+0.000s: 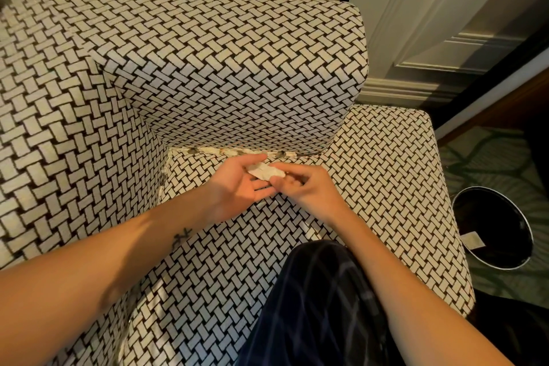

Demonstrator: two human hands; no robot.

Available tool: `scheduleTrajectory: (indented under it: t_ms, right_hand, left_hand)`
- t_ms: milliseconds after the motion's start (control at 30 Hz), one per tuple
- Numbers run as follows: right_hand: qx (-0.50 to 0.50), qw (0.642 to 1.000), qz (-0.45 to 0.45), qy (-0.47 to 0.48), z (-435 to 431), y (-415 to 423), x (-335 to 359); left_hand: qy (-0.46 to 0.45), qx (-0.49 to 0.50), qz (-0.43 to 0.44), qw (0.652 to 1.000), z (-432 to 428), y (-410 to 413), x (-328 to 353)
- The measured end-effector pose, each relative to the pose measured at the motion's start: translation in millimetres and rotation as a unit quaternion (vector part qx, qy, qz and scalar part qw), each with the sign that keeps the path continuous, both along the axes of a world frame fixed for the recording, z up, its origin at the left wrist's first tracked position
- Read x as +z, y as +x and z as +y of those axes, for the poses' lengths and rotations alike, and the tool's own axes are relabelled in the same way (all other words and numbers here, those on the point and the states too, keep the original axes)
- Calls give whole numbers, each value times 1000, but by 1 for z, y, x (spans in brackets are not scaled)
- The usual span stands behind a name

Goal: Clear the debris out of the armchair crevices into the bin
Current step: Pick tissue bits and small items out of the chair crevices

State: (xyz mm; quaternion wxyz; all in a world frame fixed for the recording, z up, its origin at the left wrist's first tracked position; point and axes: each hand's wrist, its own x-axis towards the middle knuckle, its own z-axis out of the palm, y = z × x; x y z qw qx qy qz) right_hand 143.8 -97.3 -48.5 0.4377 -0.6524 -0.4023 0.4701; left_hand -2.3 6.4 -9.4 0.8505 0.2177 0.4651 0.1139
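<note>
Most of the frame is filled by the armchair (208, 53), upholstered in a black-and-cream basket-weave fabric; its back cushion is seen at upper ctr and its seat (371, 172) spreads across the middle and lower part. A white panelled door (430, 9) is seen at upper right. A knee (320, 291) in dark checked trousers is planted on the seat at lower ctr. Green patterned carpet (481, 163) is visible at the right edge, and on it, just beside the chair's right arm, a round black bin (490, 217) w/ a bright rim is stood.

Both forearms are stretched in from the lower corners and meet at frame ctr, just in front of the back crevice. The left hand (237, 184) is turned palm up, fingers relaxed and spread, not clenched. A crumpled white wad (264, 172) is laid across its fingers. The wad is pinched at its right end by the right hand (309, 187), btwn thumb and curled fingers.

More crevice debris (225, 152), pale scraps w/ greyish bits, possibly paper, is lodged along the seam where back cushion and seat meet, just above the hands.

A small paper tag (472, 239) is seen at the bin's left rim.
</note>
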Motion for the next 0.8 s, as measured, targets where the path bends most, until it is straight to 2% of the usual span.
scheduleTrajectory:
  t_ms: [167,367,567,800]
  right_hand:
    - [0,1000,5,-25,2,5,0]
    - [-98,991,-65,-62,13,15,-9]
    - [-78,976,-114,-170,36,19,-8]
    - [-40,965,-47,-254,48,14,1]
  left_hand:
    - [24,14,56,998,0,1,-4]
    - [75,16,108,991,4,0,-7]
    - [55,20,85,995,5,-1,-6]
    - [24,40,48,998,3,-1,-5]
